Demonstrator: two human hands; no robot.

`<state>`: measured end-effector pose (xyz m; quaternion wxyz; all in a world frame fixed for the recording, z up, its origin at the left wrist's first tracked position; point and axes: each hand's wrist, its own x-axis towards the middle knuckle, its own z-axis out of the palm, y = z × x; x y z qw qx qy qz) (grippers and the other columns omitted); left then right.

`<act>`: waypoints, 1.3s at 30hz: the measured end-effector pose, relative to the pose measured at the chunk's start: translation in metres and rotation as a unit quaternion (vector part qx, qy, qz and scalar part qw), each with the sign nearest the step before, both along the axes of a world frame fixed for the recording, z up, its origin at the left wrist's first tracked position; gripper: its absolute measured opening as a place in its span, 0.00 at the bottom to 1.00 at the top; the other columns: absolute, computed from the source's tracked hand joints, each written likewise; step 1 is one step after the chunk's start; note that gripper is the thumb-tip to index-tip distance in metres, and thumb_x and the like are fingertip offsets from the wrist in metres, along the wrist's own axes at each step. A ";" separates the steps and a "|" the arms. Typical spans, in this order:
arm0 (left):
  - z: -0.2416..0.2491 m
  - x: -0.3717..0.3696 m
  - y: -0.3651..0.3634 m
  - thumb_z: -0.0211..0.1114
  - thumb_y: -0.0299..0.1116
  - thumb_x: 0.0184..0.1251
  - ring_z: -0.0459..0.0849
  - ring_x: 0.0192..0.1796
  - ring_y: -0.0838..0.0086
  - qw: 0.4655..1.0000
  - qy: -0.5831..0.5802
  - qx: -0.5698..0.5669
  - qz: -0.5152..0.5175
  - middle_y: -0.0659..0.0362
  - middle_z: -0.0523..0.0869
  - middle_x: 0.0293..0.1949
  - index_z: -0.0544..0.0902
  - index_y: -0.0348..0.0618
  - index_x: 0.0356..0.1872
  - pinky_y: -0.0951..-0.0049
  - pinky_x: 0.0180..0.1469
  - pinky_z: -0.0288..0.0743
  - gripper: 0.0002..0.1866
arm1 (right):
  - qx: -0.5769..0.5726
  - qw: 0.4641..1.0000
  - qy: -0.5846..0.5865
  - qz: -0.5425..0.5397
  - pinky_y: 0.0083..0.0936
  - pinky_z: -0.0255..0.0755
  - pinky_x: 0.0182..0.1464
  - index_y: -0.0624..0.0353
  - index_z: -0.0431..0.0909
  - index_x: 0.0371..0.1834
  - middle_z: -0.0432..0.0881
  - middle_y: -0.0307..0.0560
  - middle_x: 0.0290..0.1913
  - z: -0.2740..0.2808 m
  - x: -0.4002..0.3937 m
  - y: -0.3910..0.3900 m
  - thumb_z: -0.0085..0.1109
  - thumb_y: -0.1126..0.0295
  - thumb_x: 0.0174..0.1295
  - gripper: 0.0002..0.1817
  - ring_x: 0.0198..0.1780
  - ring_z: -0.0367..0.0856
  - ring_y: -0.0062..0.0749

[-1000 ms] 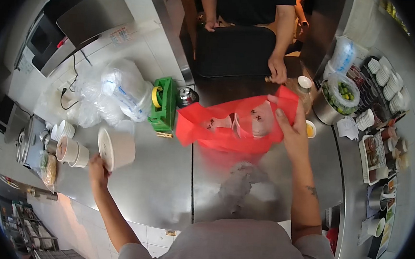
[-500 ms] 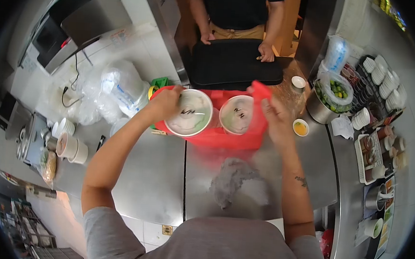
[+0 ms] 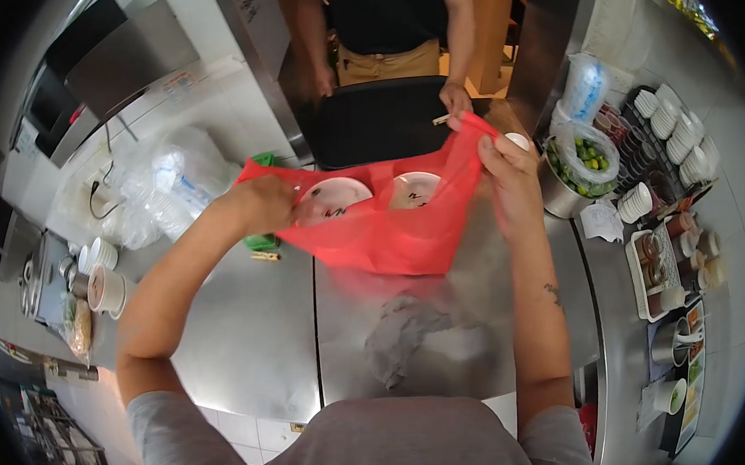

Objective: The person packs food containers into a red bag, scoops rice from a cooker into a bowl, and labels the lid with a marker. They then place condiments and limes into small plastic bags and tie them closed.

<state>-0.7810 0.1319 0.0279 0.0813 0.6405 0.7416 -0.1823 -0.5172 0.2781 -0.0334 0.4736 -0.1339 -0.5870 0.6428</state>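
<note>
A red plastic bag (image 3: 389, 242) stands on the steel counter with two lidded white tubs inside, the left tub (image 3: 337, 201) and the right tub (image 3: 415, 189), both with black marks on their lids. My left hand (image 3: 264, 203) is closed on the bag's left edge beside the left tub. At the upper right, my right hand (image 3: 508, 171) pinches the bag's raised right edge, pulling it taut. A crumpled grey cloth (image 3: 400, 334) lies on the counter nearer to me.
Across the counter a person in a black shirt (image 3: 383, 17) holds a black tray (image 3: 371, 124). A pot of green limes (image 3: 589, 157) and racks of cups stand right. Clear plastic bags (image 3: 172, 188) and white tubs are left. A clothespin (image 3: 265, 256) lies near the bag.
The bag's edges have been pulled up and outward, now partly covering the tubs. My left hand has moved left and down, off the left tub's rim. The view has shifted slightly.
</note>
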 end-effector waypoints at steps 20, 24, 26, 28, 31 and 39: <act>0.031 -0.092 0.213 0.58 0.29 0.56 0.83 0.45 0.56 0.961 0.057 0.268 -0.047 0.48 0.85 0.38 0.86 0.46 0.34 0.59 0.46 0.77 0.09 | -0.128 0.971 -0.170 -0.111 0.29 0.76 0.39 0.63 0.77 0.42 0.79 0.41 0.28 0.044 -0.134 0.234 0.53 0.69 0.66 0.08 0.31 0.78 0.29; -0.028 -0.122 0.233 0.59 0.35 0.60 0.82 0.45 0.52 0.925 -0.054 0.370 -0.069 0.45 0.84 0.39 0.84 0.41 0.40 0.55 0.47 0.75 0.12 | -0.038 0.978 -0.181 -0.100 0.30 0.75 0.40 0.61 0.77 0.37 0.80 0.44 0.31 0.025 -0.150 0.228 0.55 0.66 0.64 0.09 0.32 0.78 0.30; -0.030 -0.122 0.229 0.59 0.34 0.61 0.81 0.46 0.52 0.949 0.028 0.311 -0.048 0.45 0.83 0.43 0.83 0.40 0.42 0.53 0.48 0.73 0.12 | 0.130 0.915 -0.312 -0.221 0.32 0.67 0.59 0.60 0.70 0.62 0.76 0.57 0.55 0.017 -0.156 0.243 0.58 0.55 0.61 0.29 0.57 0.74 0.40; -0.031 -0.093 0.198 0.59 0.31 0.63 0.80 0.44 0.51 0.836 0.071 0.493 -0.231 0.44 0.81 0.43 0.82 0.37 0.40 0.56 0.48 0.73 0.10 | 0.288 0.846 -0.373 -0.249 0.31 0.66 0.61 0.60 0.62 0.68 0.74 0.60 0.57 0.029 -0.122 0.218 0.58 0.52 0.60 0.36 0.59 0.73 0.43; -0.058 -0.012 0.110 0.55 0.29 0.63 0.77 0.47 0.55 0.904 -0.320 0.278 -0.052 0.47 0.81 0.39 0.82 0.39 0.39 0.58 0.49 0.71 0.10 | 0.342 0.832 -0.397 -0.180 0.30 0.70 0.55 0.62 0.63 0.66 0.77 0.56 0.53 0.034 -0.063 0.187 0.54 0.53 0.63 0.33 0.49 0.77 0.39; -0.228 0.163 -0.088 0.68 0.44 0.52 0.64 0.64 0.48 0.936 -0.216 0.135 -0.242 0.49 0.64 0.65 0.64 0.52 0.67 0.50 0.55 0.66 0.39 | 0.191 0.891 -0.393 -0.124 0.25 0.72 0.45 0.54 0.66 0.66 0.73 0.44 0.59 0.018 0.128 0.066 0.47 0.51 0.69 0.27 0.45 0.79 0.26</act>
